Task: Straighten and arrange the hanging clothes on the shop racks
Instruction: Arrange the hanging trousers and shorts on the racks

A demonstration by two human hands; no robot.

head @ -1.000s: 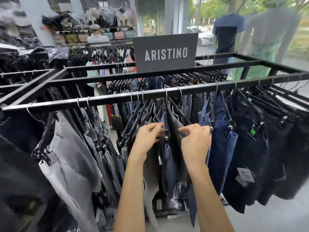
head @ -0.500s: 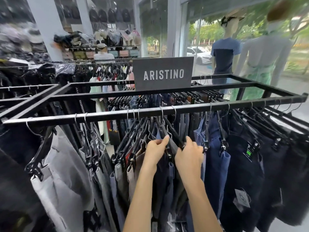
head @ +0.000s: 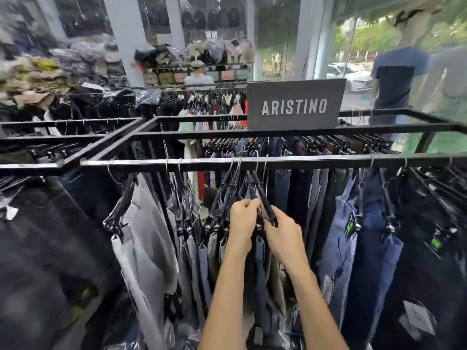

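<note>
Your left hand (head: pixel 243 221) curled on the bunched hangers (head: pixel 225 198) at the middle of the near rail (head: pixel 316 161), your right hand (head: pixel 285 233) gripping one black hanger (head: pixel 262 195) just beside, bare rail to their right, blue shorts (head: pixel 341 236) further right, grey trousers (head: pixel 149 231) left.

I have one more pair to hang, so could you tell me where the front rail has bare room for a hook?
Widest bare stretch of the front rail: between the bunched hangers above your left hand and the blue trousers. A shorter one is above the grey trousers. The bunch and the dark jeans are crowded.
</note>
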